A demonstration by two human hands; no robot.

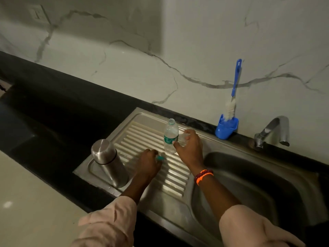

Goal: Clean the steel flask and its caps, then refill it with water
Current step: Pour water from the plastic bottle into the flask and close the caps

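Observation:
The steel flask (108, 162) stands capped at the left end of the ribbed steel drainboard (175, 182). A clear plastic water bottle (170, 135) with a green label stands open-mouthed in the middle of the drainboard. My right hand (189, 147) is against the bottle's right side, thumb on its lower part, fingers curled around a small clear cap-like piece. My left hand (148, 162) rests low on the drainboard and pinches a small teal bottle cap (160, 158).
A blue bottle brush (234, 90) stands in a blue holder (226, 128) against the marble wall. The steel tap (272, 131) overhangs the sink basin (263, 184) on the right. Dark countertop (58, 111) stretches to the left.

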